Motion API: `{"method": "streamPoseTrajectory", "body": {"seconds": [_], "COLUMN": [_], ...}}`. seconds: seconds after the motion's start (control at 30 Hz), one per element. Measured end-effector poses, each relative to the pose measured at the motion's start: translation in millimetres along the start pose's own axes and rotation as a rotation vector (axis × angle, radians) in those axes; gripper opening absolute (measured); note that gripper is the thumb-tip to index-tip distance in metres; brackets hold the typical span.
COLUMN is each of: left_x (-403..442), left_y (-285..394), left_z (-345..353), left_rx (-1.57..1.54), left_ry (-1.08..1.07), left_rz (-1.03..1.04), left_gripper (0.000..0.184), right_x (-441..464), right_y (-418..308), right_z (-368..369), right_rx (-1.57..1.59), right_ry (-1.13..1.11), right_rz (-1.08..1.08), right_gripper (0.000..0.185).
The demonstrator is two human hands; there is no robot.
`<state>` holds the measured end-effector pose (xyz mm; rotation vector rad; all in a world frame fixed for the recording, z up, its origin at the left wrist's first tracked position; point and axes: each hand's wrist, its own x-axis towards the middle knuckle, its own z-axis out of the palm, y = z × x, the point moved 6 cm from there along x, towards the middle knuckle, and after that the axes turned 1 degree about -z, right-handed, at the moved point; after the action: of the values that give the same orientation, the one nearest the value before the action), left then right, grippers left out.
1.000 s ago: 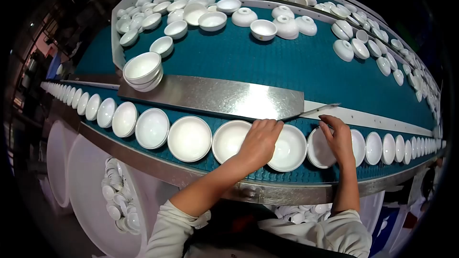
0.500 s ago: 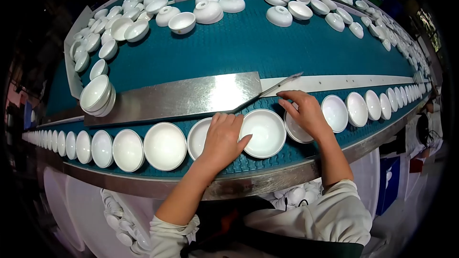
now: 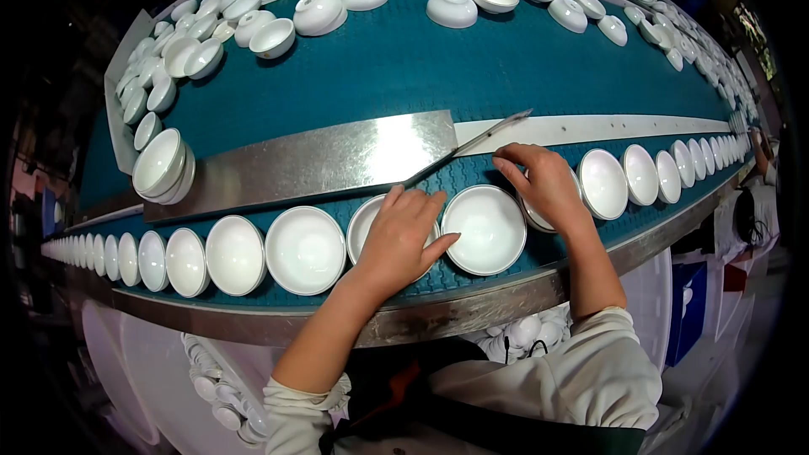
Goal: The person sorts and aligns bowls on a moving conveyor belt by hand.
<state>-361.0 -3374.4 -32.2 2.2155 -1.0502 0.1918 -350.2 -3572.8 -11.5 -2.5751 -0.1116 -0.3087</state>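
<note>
My left hand lies over a white bowl, palm down, with its fingers stretched and the thumb apart. Its thumb tip reaches the left rim of another white bowl. Over a further bowl is my right hand, its fingers bent and the thumb held apart. Most of that bowl is hidden, and I cannot tell whether the fingers touch it. These bowls stand mouth up in a single row on the green front belt.
A metal plate and a white rail separate the front row from the wide green belt. Loose bowls crowd its far side. A small bowl stack stands by the plate's left end. Tubs with bowls sit below.
The front row of bowls has shifted right, and both hands have moved slightly right. On the wide belt, the far bowls have moved left. The view has tilted a little.
</note>
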Motion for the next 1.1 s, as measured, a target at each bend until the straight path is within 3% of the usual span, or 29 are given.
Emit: {"method": "streamPoseTrajectory", "body": {"seconds": [0.1, 0.2, 0.3, 0.37, 0.43, 0.63, 0.83, 1.1], "left_x": [4.6, 7.3, 18.6, 27.1, 36.9, 50.8, 60.0, 92.0], "left_y": [3.1, -2.2, 8.0, 16.9, 29.7, 52.4, 55.5, 87.5], "left_z": [13.6, 28.7, 28.0, 28.8, 27.8, 60.9, 88.6, 98.9], "left_rx": [0.031, 0.026, 0.065, 0.080, -0.014, -0.036, 0.005, -0.034], "left_ry": [-0.034, -0.183, -0.035, 0.023, 0.091, 0.047, -0.078, 0.078], "left_rz": [-0.008, -0.217, -0.140, -0.108, -0.079, 0.021, -0.124, -0.024], "left_gripper": [0.044, 0.039, 0.040, 0.040, 0.039, 0.046, 0.042, 0.045], "right_x": [-1.0, -3.0, -3.5, -5.4, -7.9, -14.2, -17.5, -22.5], "right_y": [14.9, 35.8, 50.7, 58.1, 60.4, 84.5, 111.2, 144.1], "right_z": [-7.2, -15.7, -23.0, -22.8, -30.0, -48.4, -70.8, -85.3], "right_rx": [-0.033, -0.087, -0.157, -0.103, -0.097, -0.004, -0.035, -0.039], "right_ry": [0.026, 0.042, 0.002, -0.171, -0.162, -0.009, 0.083, -0.025], "right_rz": [-0.002, -0.011, 0.006, 0.148, 0.128, -0.017, -0.052, -0.009], "right_gripper": [0.022, 0.024, 0.026, 0.025, 0.025, 0.024, 0.022, 0.023]}}
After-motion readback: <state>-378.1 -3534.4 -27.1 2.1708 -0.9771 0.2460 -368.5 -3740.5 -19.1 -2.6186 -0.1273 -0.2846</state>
